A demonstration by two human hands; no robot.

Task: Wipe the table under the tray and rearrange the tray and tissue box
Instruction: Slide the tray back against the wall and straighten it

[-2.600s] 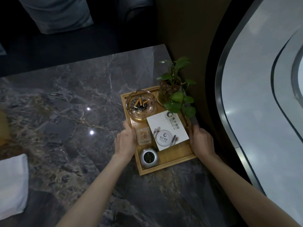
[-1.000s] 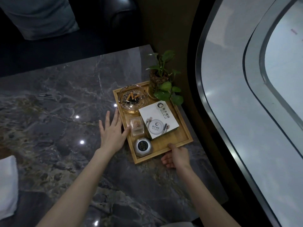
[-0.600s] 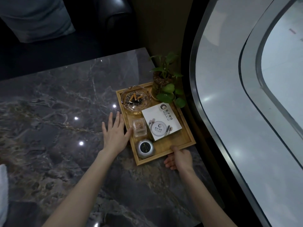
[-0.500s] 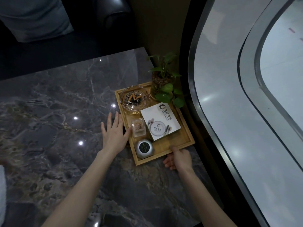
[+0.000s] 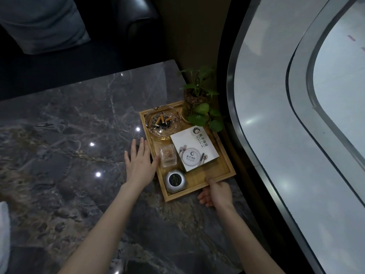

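A wooden tray [image 5: 219, 173] lies on the dark marble table [image 5: 79, 135] near its right edge. On it sits a white tissue box [image 5: 194, 148], a glass ashtray [image 5: 163, 122] with cigarette butts, a clear toothpick holder [image 5: 167, 157], a round silver device [image 5: 174, 180] and a potted plant [image 5: 197, 99]. My left hand [image 5: 140, 163] lies flat on the table, fingers spread, thumb against the tray's left rim. My right hand [image 5: 216, 192] grips the tray's near rim, thumb on top, fingers below.
A white cloth [image 5: 4, 230] shows at the left edge of the table. Behind the table is a dark seat with a grey cushion [image 5: 43, 22]. A curved glass wall [image 5: 296, 135] runs close along the right side.
My right hand left the tray's right side for its near rim, and my left hand opened flat beside the left rim. Over the last half second the hands and tray barely moved.
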